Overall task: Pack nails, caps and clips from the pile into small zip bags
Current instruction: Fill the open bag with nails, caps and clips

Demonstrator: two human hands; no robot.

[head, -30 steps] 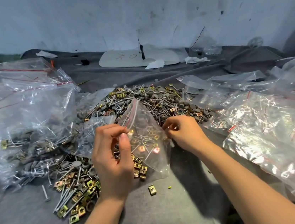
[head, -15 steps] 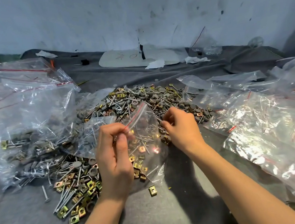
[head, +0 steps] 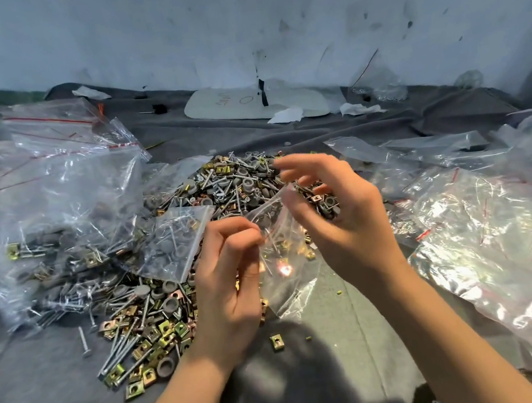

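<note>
Your left hand sits at the near edge of the pile of nails, grey caps and brass clips. Its thumb and curled fingers pinch one side of the small zip bag's mouth. The bag hangs over the pile's near edge and shows a few nails and clips inside.

Your right hand is raised above the right side of the pile, blurred, with its fingers curved and spread apart. Its thumb lies just beside the bag's raised rim; whether they touch cannot be told.

A filled small bag rests on the left of the pile, touching your left hand's knuckles. One loose clip lies on the grey cloth just nearer to you than the pile. Large clear bags flank the pile on both sides.
</note>
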